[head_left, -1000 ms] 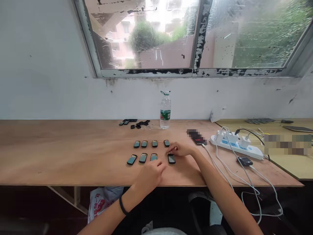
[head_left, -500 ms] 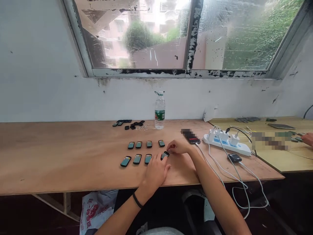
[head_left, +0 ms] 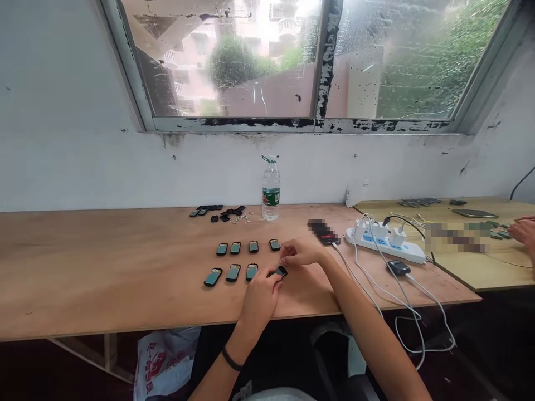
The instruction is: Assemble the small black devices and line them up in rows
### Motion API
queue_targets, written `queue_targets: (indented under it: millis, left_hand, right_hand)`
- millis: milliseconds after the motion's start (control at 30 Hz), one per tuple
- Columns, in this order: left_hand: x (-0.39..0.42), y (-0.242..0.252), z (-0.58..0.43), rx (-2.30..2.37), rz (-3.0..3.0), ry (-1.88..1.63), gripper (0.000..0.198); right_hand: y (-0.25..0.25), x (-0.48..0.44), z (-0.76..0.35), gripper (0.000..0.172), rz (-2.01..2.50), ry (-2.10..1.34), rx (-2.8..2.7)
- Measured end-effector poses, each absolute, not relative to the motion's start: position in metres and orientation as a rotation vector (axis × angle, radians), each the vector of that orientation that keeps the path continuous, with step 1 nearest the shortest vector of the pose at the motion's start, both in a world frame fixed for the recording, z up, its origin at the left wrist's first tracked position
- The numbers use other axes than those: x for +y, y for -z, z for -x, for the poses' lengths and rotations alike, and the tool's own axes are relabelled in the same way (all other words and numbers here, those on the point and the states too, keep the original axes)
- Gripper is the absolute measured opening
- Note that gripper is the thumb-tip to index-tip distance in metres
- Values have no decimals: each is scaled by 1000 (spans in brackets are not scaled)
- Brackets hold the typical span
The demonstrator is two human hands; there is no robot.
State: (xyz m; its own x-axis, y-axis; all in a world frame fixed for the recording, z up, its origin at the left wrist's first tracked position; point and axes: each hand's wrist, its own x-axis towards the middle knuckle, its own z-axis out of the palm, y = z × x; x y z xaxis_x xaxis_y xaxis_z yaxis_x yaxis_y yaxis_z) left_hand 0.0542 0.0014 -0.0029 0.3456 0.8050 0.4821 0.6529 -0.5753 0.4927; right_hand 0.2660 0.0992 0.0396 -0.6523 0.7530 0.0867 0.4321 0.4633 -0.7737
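My left hand (head_left: 261, 292), a black band on its wrist, is closed with thumb and fingers on a small black-cased device (head_left: 281, 271) above the wooden table. Part of that device is hidden by the fingers. Just beyond it, my right hand (head_left: 300, 252) has its fingers curled together; whether anything tiny is in them does not show. Close to its fingertips lies a similar device with a green-grey face (head_left: 275, 244). More of these devices form two rows to the left, among them a front-row device (head_left: 213, 277) and a back-row device (head_left: 222, 249).
Against the wall are dark parts (head_left: 232, 212), small shiny bits (head_left: 242, 218) and a water bottle (head_left: 271, 195). To the right lie a phone (head_left: 328, 236), a white power strip (head_left: 387, 245), a black gadget (head_left: 399, 268) and trailing cables. Another person's hand (head_left: 522, 229) shows at far right.
My right hand has come off the held device and sits slightly farther back. The device in my left hand has tilted, and its face looks darker. The view has shifted slightly.
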Motion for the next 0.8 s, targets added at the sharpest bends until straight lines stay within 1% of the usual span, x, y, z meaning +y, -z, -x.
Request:
queue_targets:
  millis: [100, 367, 633, 800]
  left_hand:
    - [-5, 8, -58, 1385, -2368, -1099, 24]
    - [-13, 4, -58, 1372, -2275, -1144, 24]
    - [-13, 6, -58, 1412, -2280, -1142, 23]
    - [-11, 9, -59, 1432, -2286, -1154, 23]
  right_hand:
    - [-41, 96, -260, 12, 903, -1148, -2284]
    - [-37, 90, -245, 7, 962, -1152, -2209]
    - [-41, 88, -245, 10, 953, -1104, -2292]
    - [-39, 91, -247, 18, 955, -1050, -2360]
